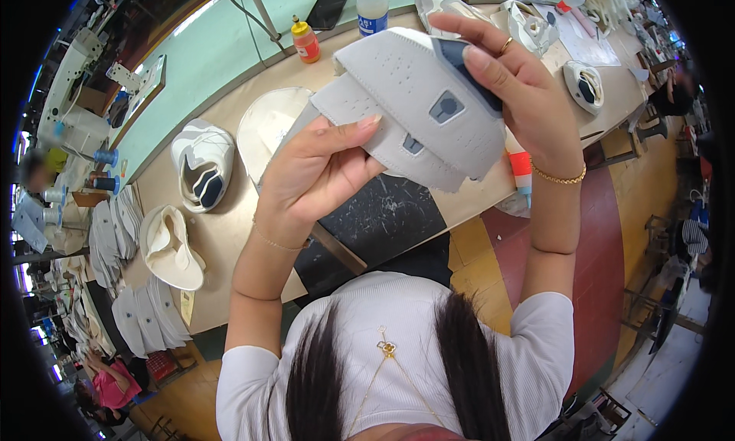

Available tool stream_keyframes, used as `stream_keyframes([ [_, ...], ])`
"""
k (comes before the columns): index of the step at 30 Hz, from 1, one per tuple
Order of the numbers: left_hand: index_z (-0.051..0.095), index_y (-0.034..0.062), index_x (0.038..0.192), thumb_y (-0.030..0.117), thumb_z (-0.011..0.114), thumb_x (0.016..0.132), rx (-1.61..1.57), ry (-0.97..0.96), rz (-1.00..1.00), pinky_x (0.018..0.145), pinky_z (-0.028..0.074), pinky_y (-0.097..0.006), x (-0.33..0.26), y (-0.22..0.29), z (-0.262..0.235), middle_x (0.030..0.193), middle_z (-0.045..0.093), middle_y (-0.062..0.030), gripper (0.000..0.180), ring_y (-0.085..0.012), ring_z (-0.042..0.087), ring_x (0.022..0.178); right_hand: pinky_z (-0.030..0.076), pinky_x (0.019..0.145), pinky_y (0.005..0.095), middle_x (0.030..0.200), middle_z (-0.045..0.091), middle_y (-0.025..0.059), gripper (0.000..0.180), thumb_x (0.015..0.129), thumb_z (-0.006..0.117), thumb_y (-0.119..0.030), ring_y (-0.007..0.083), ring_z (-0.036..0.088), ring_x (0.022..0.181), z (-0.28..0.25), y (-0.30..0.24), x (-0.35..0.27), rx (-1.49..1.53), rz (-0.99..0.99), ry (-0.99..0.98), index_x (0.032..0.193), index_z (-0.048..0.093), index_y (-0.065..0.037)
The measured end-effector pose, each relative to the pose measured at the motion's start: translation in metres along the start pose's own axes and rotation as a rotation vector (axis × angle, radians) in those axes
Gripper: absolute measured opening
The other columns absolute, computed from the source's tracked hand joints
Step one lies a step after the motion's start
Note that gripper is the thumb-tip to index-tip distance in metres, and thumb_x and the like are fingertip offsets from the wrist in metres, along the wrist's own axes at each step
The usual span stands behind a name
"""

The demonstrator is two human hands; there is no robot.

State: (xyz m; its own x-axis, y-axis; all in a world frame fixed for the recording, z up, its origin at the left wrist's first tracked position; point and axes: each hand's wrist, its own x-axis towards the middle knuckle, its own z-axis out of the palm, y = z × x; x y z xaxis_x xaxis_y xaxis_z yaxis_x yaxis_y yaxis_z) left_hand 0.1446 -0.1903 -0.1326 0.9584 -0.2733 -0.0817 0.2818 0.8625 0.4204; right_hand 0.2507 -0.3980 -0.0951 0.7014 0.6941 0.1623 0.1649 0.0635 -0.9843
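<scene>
Two light grey shoe upper pieces point(402, 85) overlap in a fan above the table, with dots of perforation, stitched edges and small dark badges. The upper one has a navy band along its right end. My left hand point(306, 165) is closed on their lower left part, thumb on top and fingers underneath. At the navy end, my right hand point(532, 96) grips the upper piece between thumb and fingers. Left of my left hand lie a grey and white shoe upper point(203, 161) and a cream shoe-shaped piece point(172, 246).
An orange bottle with a yellow cap point(305, 41), a black phone point(328, 11) and a clear bottle point(372, 8) stand along the far side. Grey pieces point(149, 318) are stacked at the left edge. A red-banded bottle point(519, 165) is beside my right wrist.
</scene>
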Motion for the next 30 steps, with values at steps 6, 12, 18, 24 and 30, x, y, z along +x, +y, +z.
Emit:
stream_keyframes([
  [6,0.027,-0.0036,0.135,0.000,0.045,0.094,0.004,0.003,0.009,0.109,0.033,-0.047,0.004,-0.010,0.000,0.135,0.038,-0.0197,0.045,-0.0311,0.037,0.129,0.043,0.082,0.0230,0.107,0.059,0.0027,0.040,0.096,0.051,-0.031,0.0099,0.054,0.093,0.007,0.006,-0.001,-0.427,-0.079,-0.007,0.126,0.051,-0.006],
  [12,0.031,-0.0028,0.134,0.031,0.039,0.099,-0.243,-0.195,-0.142,0.110,0.029,-0.045,0.034,-0.002,-0.006,0.134,0.041,-0.0179,0.050,-0.0317,0.038,0.128,0.046,0.080,0.0241,0.108,0.059,0.0034,0.039,0.095,0.051,-0.029,0.0117,0.057,0.093,-0.002,0.027,0.002,-0.058,0.078,0.119,0.124,0.051,-0.003],
  [18,0.036,-0.0039,0.133,0.040,0.035,0.098,0.040,-0.109,0.037,0.104,0.035,-0.042,0.006,0.022,0.005,0.134,0.042,-0.0240,0.056,-0.0349,0.042,0.126,0.050,0.075,0.0254,0.107,0.062,0.0106,0.042,0.096,0.045,-0.034,0.0159,0.060,0.090,-0.022,0.044,-0.014,0.596,0.138,0.630,0.120,0.052,0.001],
  [24,0.046,-0.0039,0.120,0.030,0.032,0.099,0.148,-0.283,0.367,0.092,0.044,-0.043,-0.062,0.046,-0.051,0.123,0.049,-0.0298,0.042,-0.0363,0.057,0.105,0.041,0.051,0.0304,0.084,0.049,0.0114,0.044,0.097,0.038,-0.035,0.0192,0.046,0.066,-0.067,0.103,-0.043,1.188,-0.133,0.151,0.116,0.047,0.004],
  [30,0.057,-0.0016,0.098,0.021,0.047,0.095,0.438,0.004,0.112,0.081,0.050,-0.035,-0.082,-0.005,-0.046,0.101,0.062,-0.0210,0.026,-0.0248,0.063,0.089,0.042,0.056,0.0317,0.090,0.048,0.0128,0.036,0.096,0.038,-0.025,0.0201,0.048,0.071,-0.048,0.110,-0.024,1.349,-0.180,-0.019,0.118,0.043,0.003],
])
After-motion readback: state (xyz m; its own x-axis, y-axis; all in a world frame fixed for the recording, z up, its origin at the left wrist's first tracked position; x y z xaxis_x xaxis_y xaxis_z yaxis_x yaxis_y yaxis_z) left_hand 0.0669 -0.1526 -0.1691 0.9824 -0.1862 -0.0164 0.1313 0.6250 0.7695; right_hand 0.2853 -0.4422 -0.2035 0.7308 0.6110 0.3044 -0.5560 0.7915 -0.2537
